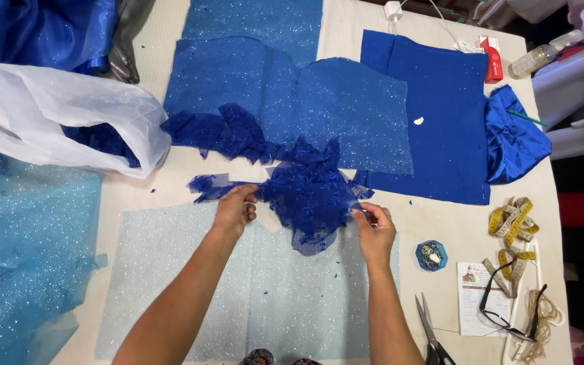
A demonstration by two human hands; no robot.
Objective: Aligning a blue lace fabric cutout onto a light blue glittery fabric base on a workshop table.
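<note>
Dark blue lace piece (309, 192) (see-through, sparkly) held flat on table (441, 226). Left edge pinched by left hand (234, 211), right edge pinched by right hand (374, 230). Pale blue glitter cloth (258, 297) spread under lace. Scissors (430, 334), glasses (508, 314), yellow tape measure (514, 223) seen right of lace.

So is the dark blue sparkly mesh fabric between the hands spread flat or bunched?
Bunched: the dark blue sparkly mesh fabric lies crumpled in uneven folds, pinched by the left hand and right hand.
</note>
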